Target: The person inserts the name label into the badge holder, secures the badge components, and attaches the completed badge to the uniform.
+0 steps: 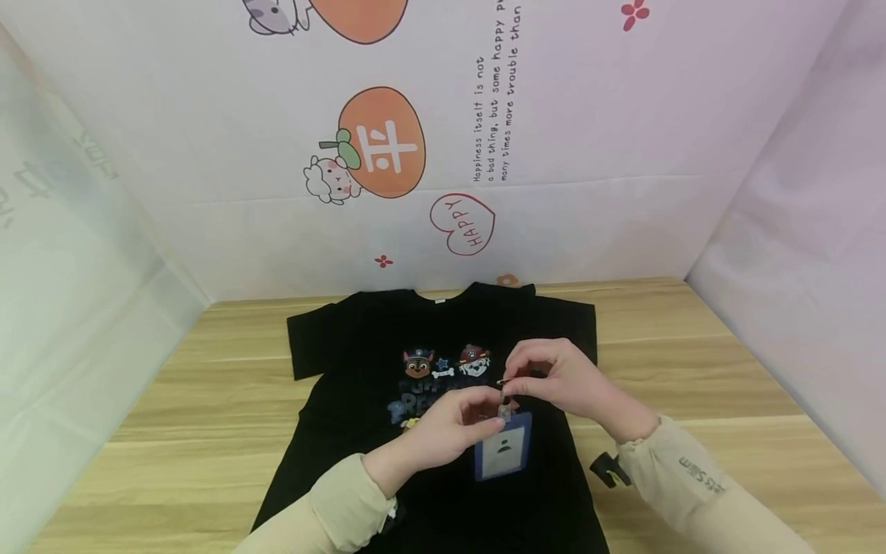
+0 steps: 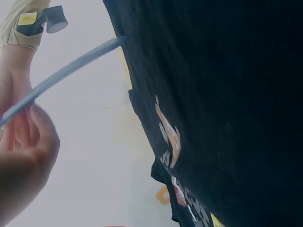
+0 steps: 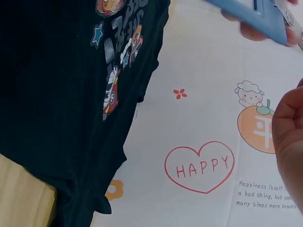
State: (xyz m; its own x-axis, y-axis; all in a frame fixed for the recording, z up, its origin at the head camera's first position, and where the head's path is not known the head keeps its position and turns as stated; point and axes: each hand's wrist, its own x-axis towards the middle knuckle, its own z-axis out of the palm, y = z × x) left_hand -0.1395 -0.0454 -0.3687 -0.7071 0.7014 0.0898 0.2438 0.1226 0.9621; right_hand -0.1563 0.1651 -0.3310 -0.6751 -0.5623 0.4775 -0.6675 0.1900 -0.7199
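Note:
A blue-framed ID badge holder (image 1: 503,458) with a white card hangs over the front of a black T-shirt (image 1: 360,338). My left hand (image 1: 446,431) pinches the top of the holder, near its clear strap (image 1: 505,412). Just above, my right hand (image 1: 567,381) pinches a small metallic piece (image 1: 502,382) at the strap's upper end; its exact form is too small to tell. The left wrist view catches the badge holder (image 2: 66,71) edge-on. In the right wrist view, left-hand fingers (image 3: 251,32) show behind the blue holder (image 3: 255,19), with part of my right hand (image 3: 291,137) below.
The T-shirt, with cartoon dog prints (image 1: 418,363), lies spread on a wood-grain table (image 1: 692,362). White printed cloth (image 1: 588,115) stands behind the table and at both sides. A black wrist-camera mount (image 1: 609,469) sits by the right sleeve.

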